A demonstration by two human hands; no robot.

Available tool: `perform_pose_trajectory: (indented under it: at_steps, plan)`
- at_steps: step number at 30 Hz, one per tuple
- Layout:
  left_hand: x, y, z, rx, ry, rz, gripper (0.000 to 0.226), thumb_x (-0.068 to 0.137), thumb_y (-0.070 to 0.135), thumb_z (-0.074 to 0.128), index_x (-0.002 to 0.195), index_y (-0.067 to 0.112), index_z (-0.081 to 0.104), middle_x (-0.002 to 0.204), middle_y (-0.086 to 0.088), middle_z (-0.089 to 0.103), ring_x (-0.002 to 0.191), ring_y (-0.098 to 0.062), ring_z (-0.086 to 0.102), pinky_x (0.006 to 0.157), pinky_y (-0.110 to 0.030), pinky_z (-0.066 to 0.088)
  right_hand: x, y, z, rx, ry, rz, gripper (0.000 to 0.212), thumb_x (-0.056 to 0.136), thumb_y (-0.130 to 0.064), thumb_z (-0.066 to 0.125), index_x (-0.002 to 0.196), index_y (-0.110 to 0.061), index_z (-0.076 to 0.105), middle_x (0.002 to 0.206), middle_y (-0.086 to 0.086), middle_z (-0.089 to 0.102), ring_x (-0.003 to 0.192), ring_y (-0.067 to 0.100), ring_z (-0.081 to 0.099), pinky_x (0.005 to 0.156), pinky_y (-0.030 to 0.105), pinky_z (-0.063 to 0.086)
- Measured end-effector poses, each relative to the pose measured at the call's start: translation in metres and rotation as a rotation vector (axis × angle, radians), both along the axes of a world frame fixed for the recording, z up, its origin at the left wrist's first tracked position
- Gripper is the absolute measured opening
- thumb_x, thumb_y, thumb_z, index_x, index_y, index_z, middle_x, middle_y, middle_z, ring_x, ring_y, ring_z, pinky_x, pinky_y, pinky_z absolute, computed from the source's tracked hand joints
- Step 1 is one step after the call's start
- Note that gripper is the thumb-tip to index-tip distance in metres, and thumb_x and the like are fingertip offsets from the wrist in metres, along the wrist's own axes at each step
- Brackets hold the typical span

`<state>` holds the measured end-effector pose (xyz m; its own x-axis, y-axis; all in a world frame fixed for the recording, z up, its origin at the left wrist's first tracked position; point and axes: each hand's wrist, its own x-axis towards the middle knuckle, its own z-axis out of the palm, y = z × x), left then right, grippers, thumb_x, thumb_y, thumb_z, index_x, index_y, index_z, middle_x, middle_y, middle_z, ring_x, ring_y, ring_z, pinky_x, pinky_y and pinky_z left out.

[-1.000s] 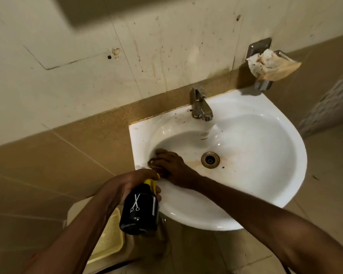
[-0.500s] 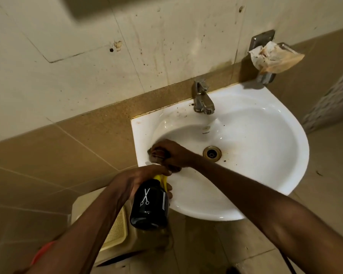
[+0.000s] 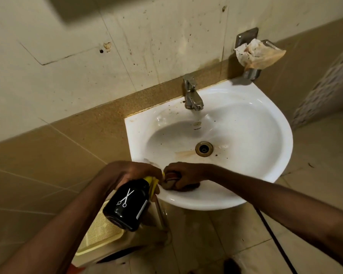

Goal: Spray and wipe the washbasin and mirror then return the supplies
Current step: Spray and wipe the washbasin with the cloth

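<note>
1. Right hand (image 3: pixel 183 176) curled round a dark cloth (image 3: pixel 171 181), pressing it on the washbasin (image 3: pixel 265 135) near-left rim.
2. Left hand (image 3: pixel 127 173) wrapped round the black spray bottle (image 3: pixel 128 203), just beside, base tilted down off the near edge.
3. Unwiped stains toward the drain (image 3: pixel 204 148), far-right of the cloth; right hand nearer.

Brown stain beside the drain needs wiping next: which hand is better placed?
Right hand: it grips the cloth on the washbasin rim, nearer the stain. Left hand holds the spray bottle.
</note>
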<state>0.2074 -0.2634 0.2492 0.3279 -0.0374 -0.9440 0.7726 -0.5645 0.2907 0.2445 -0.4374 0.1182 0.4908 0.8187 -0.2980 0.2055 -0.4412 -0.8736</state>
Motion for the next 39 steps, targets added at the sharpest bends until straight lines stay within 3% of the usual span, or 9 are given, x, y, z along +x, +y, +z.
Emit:
perform_pose_trajectory:
  at_steps: [5, 12, 15, 17, 22, 27, 30, 34, 39]
  plan:
    - [-0.004, -0.037, -0.008, 0.116, 0.136, -0.205, 0.036, 0.094, 0.027, 0.052, 0.068, 0.004, 0.060, 0.048, -0.009, 0.064, 0.043, -0.020, 0.062, 0.042, -0.025, 0.052, 0.016, 0.028, 0.010, 0.040, -0.032, -0.095, 0.053, 0.078, -0.014, 0.075, 0.126, -0.014, 0.053, 0.125, 0.010, 0.054, 0.114, 0.022, 0.051, 0.102, 0.043, 0.043]
    - [-0.010, -0.050, -0.005, 0.070, 0.297, -0.079, 0.037, 0.086, 0.032, 0.063, 0.072, -0.003, 0.065, 0.066, -0.018, 0.068, 0.067, -0.032, 0.066, 0.069, -0.037, 0.055, 0.014, 0.027, 0.007, 0.069, -0.045, -0.099, 0.048, 0.079, -0.008, 0.072, 0.124, -0.010, 0.056, 0.124, 0.011, 0.056, 0.112, 0.020, 0.053, 0.099, 0.039, 0.044]
    - [-0.016, -0.053, -0.020, 0.168, 0.106, -0.074, 0.037, 0.095, 0.026, 0.050, 0.068, 0.002, 0.059, 0.048, -0.014, 0.062, 0.055, -0.029, 0.060, 0.080, -0.047, 0.051, 0.002, 0.018, 0.008, 0.085, -0.068, -0.085, 0.047, 0.079, -0.002, 0.072, 0.120, -0.014, 0.055, 0.116, 0.005, 0.058, 0.108, 0.018, 0.052, 0.091, 0.035, 0.042]
    - [-0.015, -0.046, -0.026, 0.209, 0.005, -0.084, 0.047, 0.094, 0.026, 0.050, 0.057, 0.000, 0.062, 0.047, -0.014, 0.060, 0.046, -0.028, 0.058, 0.074, -0.045, 0.053, -0.015, -0.009, 0.014, 0.094, 0.018, -0.047, 0.037, 0.077, -0.010, 0.071, 0.106, -0.025, 0.053, 0.098, -0.018, 0.059, 0.093, 0.005, 0.055, 0.080, 0.025, 0.042]
    - [-0.012, -0.029, -0.020, 0.094, 0.022, 0.134, 0.035, 0.035, 0.030, 0.080, 0.055, 0.003, 0.074, 0.062, -0.018, 0.067, 0.056, -0.030, 0.063, 0.062, -0.038, 0.053, -0.027, -0.075, 0.015, -0.077, -0.063, 0.065, 0.056, 0.075, -0.027, 0.061, 0.129, -0.018, 0.050, 0.118, -0.004, 0.055, 0.107, 0.016, 0.054, 0.094, 0.034, 0.046]
    - [-0.016, -0.046, -0.019, 0.067, -0.055, 0.109, 0.040, 0.081, 0.022, 0.062, 0.050, -0.002, 0.070, 0.048, -0.016, 0.062, 0.042, -0.029, 0.059, 0.050, -0.031, 0.051, -0.021, -0.029, 0.003, -0.120, -0.130, -0.227, 0.083, 0.075, -0.043, 0.076, 0.141, -0.014, 0.035, 0.123, 0.006, 0.058, 0.112, 0.025, 0.055, 0.089, 0.033, 0.042]
    - [-0.008, -0.050, -0.016, 0.159, -0.008, -0.092, 0.047, 0.098, 0.023, 0.041, 0.061, -0.001, 0.058, 0.038, -0.007, 0.059, 0.038, -0.019, 0.059, 0.053, -0.027, 0.047, -0.023, -0.012, -0.002, -0.264, -0.274, -0.262, 0.085, 0.071, -0.064, 0.046, 0.136, -0.010, 0.041, 0.134, 0.018, 0.049, 0.122, 0.035, 0.044, 0.097, 0.044, 0.035]
    - [-0.010, -0.038, -0.006, 0.059, 0.060, -0.012, 0.051, 0.089, 0.025, 0.056, 0.050, -0.006, 0.066, 0.052, -0.018, 0.062, 0.055, -0.030, 0.060, 0.059, -0.030, 0.050, -0.006, -0.029, 0.005, -0.164, 0.037, -0.110, 0.025, 0.091, -0.025, 0.049, 0.109, -0.010, 0.054, 0.106, 0.014, 0.053, 0.105, 0.039, 0.052, 0.084, 0.041, 0.042]
    - [-0.003, -0.023, -0.009, -0.015, 0.206, -0.069, 0.054, 0.094, 0.033, 0.049, 0.062, -0.004, 0.071, 0.064, -0.019, 0.068, 0.059, -0.031, 0.068, 0.064, -0.035, 0.057, 0.008, -0.035, 0.011, -0.160, -0.068, 0.000, 0.049, 0.090, -0.016, 0.063, 0.134, -0.017, 0.042, 0.128, 0.009, 0.054, 0.112, 0.025, 0.053, 0.087, 0.032, 0.045]
